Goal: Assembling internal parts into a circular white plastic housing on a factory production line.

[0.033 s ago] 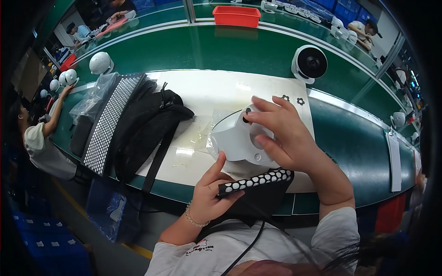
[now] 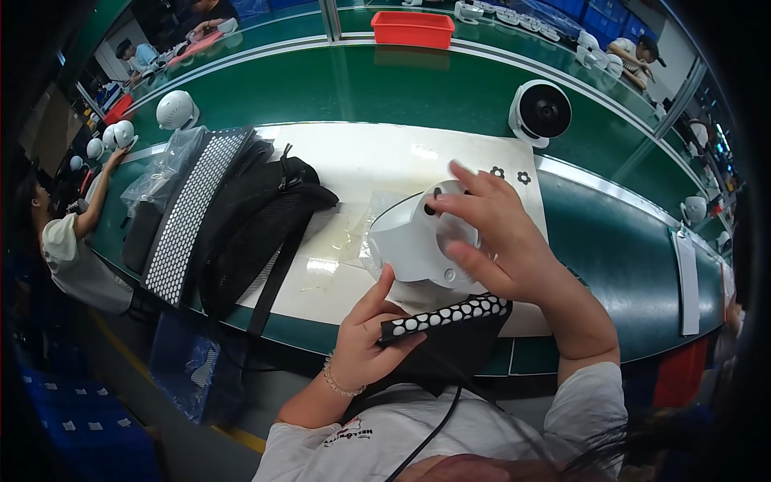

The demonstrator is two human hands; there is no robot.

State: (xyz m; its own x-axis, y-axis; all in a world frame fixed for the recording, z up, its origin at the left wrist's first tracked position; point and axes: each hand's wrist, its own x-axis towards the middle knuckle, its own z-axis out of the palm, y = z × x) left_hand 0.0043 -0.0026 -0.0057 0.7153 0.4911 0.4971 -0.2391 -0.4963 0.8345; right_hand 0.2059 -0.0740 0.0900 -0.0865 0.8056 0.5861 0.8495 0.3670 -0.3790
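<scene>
Toward four o'clock from centre, the white housing (image 2: 405, 251) sits over the counter (image 2: 618, 241), the left hand's (image 2: 363, 353) fingers curled around a dotted black strip (image 2: 450, 316) at seven, while the right hand (image 2: 514, 245), fingers spread, contact unclear, has shifted slightly toward one, so handling seems unfinished.

The right hand (image 2: 506, 241) hides part of the right side of the white plastic piece (image 2: 409, 245). Its fingertips look blurry, so you can't tell which ones touch. Just below the white plastic piece, a strip with white dots (image 2: 450, 316) hides some of the left hand (image 2: 361, 353). Farther below the white plastic piece, the bottom edge cuts off a white shirt (image 2: 418, 418). Low and to the right of it, dark hair (image 2: 606, 446) is a fuzzy blur. Far to its left, blue boxes (image 2: 80, 418) fade into the dark. Far behind it, on the right, a person (image 2: 638, 56) looks tiny, and the work there is too small to tell.
</scene>
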